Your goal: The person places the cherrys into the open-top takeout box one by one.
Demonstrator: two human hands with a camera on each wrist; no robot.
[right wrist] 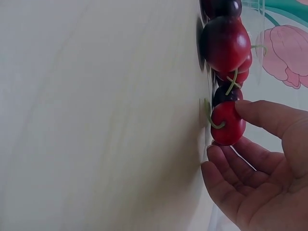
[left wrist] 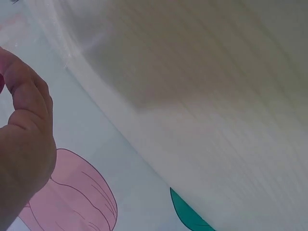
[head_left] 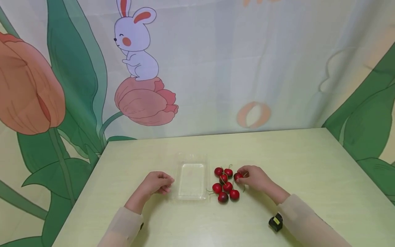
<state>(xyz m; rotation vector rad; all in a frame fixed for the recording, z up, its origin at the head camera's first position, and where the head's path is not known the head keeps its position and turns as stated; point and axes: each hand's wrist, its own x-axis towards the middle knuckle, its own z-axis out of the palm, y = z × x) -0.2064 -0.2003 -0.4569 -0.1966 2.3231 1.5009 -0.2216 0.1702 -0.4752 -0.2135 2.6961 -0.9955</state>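
We see the right hand [head_left: 254,178] pinching one cherry [right wrist: 228,122] between thumb and fingertips, just beside the other cherries [head_left: 227,187] on the table [head_left: 308,171]. The left hand [head_left: 157,182] has its fingers bent, at the left side of the clear plastic box [head_left: 193,181]; its fingertips are poorly shown, so we cannot tell whether they grip the rim or merely stop beside it.

The likeliest trouble, we judge, is a slip: the cherry looks round and glossy, and the thumb meets it only near its edge. If it were dropped, it could knock its neighbours, and round fruit on a flat top would roll. The held cherry's stem [right wrist: 215,120] sticks out sideways and could snag. Another stem from the cluster reaches towards the box's right wall, so a nudge there might shift fruit or box, which looks light enough to slide.

As for room, the cluster sits between the box and the right hand, making a low sideways path tight; above it we see nothing in the way. The tabletop stretches widely to the right, and its back edge, along the printed curtain [head_left: 200,68], lies well beyond both hands.
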